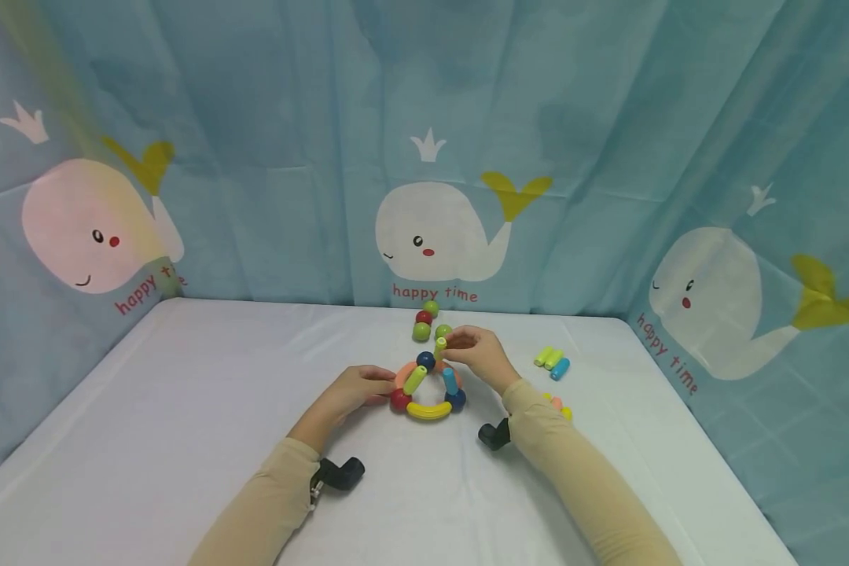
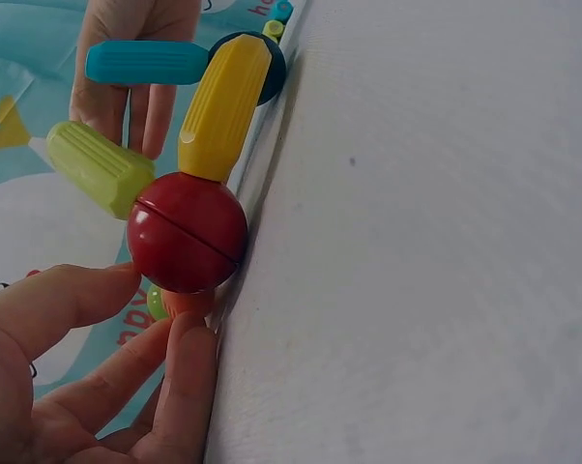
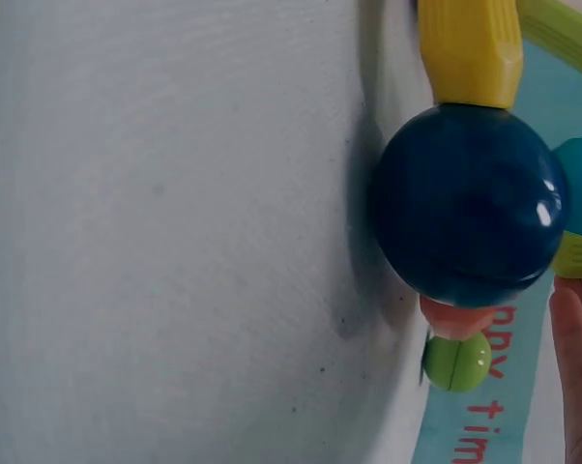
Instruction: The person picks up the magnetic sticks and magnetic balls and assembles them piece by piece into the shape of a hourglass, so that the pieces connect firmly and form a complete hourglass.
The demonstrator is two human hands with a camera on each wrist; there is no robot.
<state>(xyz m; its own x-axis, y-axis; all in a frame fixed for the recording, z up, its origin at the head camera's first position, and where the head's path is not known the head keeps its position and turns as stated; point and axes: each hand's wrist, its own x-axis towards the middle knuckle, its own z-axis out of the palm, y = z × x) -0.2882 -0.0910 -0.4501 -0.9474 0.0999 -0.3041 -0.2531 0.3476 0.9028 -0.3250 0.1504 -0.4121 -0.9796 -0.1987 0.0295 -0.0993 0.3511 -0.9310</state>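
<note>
A ring of toy balls and curved rods lies on the white table. It has a red ball [image 1: 400, 400], a right dark-blue ball [image 1: 456, 400] and a back dark-blue ball [image 1: 426, 360]. A yellow curved rod [image 1: 428, 411] joins the front pair; orange curved rods [image 1: 405, 373] run along the sides. A green rod [image 2: 100, 170] rises from the red ball, a blue rod [image 1: 450, 381] from the right one. With thumb on the red ball and fingers at the orange rod, my left hand [image 1: 354, 387] grips that corner. My right hand [image 1: 483, 358] pinches another green rod [image 1: 440, 346] upright at the back ball.
Behind the ring sit green balls [image 1: 421, 332] and a loose red ball [image 1: 423, 317]. To the right lie light-green rods [image 1: 554, 359] and a loose blue rod [image 1: 560, 369]. Yellow and orange pieces [image 1: 556, 403] are partly hidden by the right sleeve. A whale-print curtain [image 1: 290, 157] hangs behind.
</note>
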